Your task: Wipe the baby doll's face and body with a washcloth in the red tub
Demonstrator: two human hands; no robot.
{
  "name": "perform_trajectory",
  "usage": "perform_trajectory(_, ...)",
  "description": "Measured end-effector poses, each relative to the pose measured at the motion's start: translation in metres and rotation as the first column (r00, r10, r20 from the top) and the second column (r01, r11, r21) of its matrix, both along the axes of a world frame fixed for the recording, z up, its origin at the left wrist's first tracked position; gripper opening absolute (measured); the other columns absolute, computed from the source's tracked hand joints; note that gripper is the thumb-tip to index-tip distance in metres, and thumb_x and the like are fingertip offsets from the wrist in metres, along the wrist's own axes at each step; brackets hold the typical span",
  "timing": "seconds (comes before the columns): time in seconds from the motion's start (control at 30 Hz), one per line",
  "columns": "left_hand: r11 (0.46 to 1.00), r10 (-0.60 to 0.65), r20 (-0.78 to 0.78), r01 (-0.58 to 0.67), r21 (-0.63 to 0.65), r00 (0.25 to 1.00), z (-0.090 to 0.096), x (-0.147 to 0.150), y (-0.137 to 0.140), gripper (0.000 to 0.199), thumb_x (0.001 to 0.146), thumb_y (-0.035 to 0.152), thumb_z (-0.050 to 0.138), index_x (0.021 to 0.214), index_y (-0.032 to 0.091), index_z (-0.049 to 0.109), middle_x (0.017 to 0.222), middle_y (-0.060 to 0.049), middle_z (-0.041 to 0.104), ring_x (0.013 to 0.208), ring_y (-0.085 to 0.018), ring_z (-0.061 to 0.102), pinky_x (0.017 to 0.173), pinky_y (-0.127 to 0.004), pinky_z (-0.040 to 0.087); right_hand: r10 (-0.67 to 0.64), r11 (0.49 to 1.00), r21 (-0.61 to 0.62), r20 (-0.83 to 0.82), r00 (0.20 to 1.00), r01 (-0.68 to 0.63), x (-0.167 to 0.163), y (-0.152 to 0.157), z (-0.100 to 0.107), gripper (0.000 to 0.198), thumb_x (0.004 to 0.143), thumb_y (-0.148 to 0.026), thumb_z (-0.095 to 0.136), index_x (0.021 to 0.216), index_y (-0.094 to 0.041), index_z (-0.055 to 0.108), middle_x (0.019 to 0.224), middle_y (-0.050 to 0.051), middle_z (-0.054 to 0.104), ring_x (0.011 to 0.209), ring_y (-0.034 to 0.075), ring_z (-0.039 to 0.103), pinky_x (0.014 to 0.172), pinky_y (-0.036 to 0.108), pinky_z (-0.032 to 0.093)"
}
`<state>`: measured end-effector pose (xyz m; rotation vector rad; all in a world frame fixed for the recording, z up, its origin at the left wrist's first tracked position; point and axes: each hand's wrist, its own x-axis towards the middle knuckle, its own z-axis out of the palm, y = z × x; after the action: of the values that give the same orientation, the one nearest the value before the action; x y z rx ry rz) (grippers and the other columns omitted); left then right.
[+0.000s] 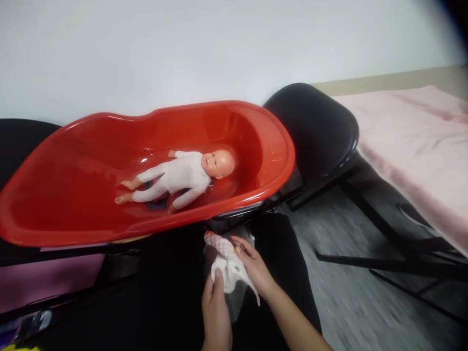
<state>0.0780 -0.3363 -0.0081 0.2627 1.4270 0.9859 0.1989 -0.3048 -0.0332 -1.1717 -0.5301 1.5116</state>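
Note:
Between my hands, above my lap, is a small white cloth (227, 267) with a pink checked part at its upper end. My left hand (215, 297) grips its lower left side, thumb on top. My right hand (254, 268) pinches it from the right, and one corner hangs down below those fingers. In front of me a baby doll (183, 173) in a white suit lies on its back in a red baby bathtub (91, 146). A grey patch shows on the doll's chest, and its head points right.
A black chair (314, 126) stands beyond the tub's right end, and another dark seat (25, 139) at the left. A pink blanket (413, 136) covers a surface at the far right. Under the tub at left is a pink panel (51, 278). Black chair legs (365, 263) stand on the grey floor.

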Motion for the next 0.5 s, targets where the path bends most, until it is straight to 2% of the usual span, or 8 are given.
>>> perform_trajectory(0.1,0.999,0.029,-0.004,-0.029,0.042,1.0,0.001,-0.002,0.002,0.053,0.085,0.055,0.064,0.124,0.02,0.063,0.126,-0.009,0.066,0.121,-0.026,0.059,0.111,-0.04,0.041,0.152,0.985,0.078,-0.007,0.988,-0.151,-0.006,-0.002,0.0,0.065,0.076,-0.041,0.076,0.135,-0.027,0.051,0.138,0.007,0.055,0.123,0.024,0.053,0.103,0.038,0.04)
perform_trajectory(0.17,0.999,0.041,-0.025,-0.04,0.029,0.999,0.0,-0.003,0.0,0.056,0.084,0.056,0.064,0.124,0.018,0.063,0.122,-0.011,0.068,0.118,-0.027,0.061,0.109,-0.041,0.043,0.22,0.972,0.093,-0.043,0.975,-0.215,-0.012,-0.003,-0.001,0.082,0.07,-0.035,0.082,0.142,-0.028,0.042,0.139,0.007,0.054,0.121,0.025,0.055,0.103,0.04,0.041)
perform_trajectory(0.2,0.999,0.042,-0.039,-0.041,0.023,0.998,-0.002,-0.003,-0.001,0.057,0.084,0.057,0.064,0.124,0.017,0.063,0.121,-0.011,0.068,0.117,-0.027,0.061,0.108,-0.041,0.044,0.222,0.973,0.079,-0.037,0.974,-0.219,-0.015,-0.003,-0.003,0.083,0.069,-0.034,0.082,0.141,-0.027,0.042,0.136,0.007,0.057,0.119,0.024,0.057,0.102,0.04,0.041)
perform_trajectory(0.27,0.998,0.039,-0.07,-0.036,0.045,0.997,-0.003,-0.004,-0.002,0.058,0.085,0.058,0.062,0.126,0.017,0.063,0.124,-0.011,0.067,0.12,-0.028,0.06,0.109,-0.04,0.043,0.185,0.982,0.023,0.044,0.982,-0.186,-0.022,-0.002,-0.01,0.068,0.072,-0.036,0.079,0.133,-0.023,0.051,0.124,0.007,0.064,0.11,0.023,0.06,0.099,0.038,0.043)
perform_trajectory(0.37,0.99,0.064,-0.143,-0.045,0.133,0.988,0.0,-0.009,-0.001,0.06,0.087,0.059,0.059,0.132,0.019,0.059,0.133,-0.01,0.062,0.126,-0.026,0.055,0.112,-0.038,0.04,0.183,0.981,-0.087,0.14,0.973,-0.172,-0.026,0.0,-0.02,0.041,0.075,-0.046,0.073,0.103,-0.017,0.067,0.093,0.004,0.071,0.083,0.019,0.063,0.08,0.033,0.046)
perform_trajectory(0.43,0.983,0.121,-0.197,-0.09,0.163,0.973,0.003,-0.013,0.001,0.063,0.087,0.059,0.058,0.137,0.021,0.055,0.136,-0.01,0.059,0.128,-0.026,0.053,0.113,-0.039,0.038,0.168,0.974,-0.171,0.089,0.982,-0.151,-0.025,0.0,-0.023,0.036,0.073,-0.048,0.074,0.086,-0.015,0.069,0.075,0.002,0.068,0.067,0.016,0.059,0.067,0.029,0.044)
perform_trajectory(0.5,0.981,0.146,-0.239,-0.108,0.164,0.96,0.005,-0.016,0.002,0.066,0.088,0.06,0.056,0.14,0.02,0.052,0.138,-0.01,0.057,0.129,-0.027,0.052,0.114,-0.041,0.037,0.066,0.963,-0.259,-0.048,0.997,-0.076,-0.023,0.001,-0.021,0.032,0.068,-0.042,0.078,0.083,-0.016,0.068,0.071,0.0,0.067,0.063,0.015,0.059,0.064,0.027,0.043)
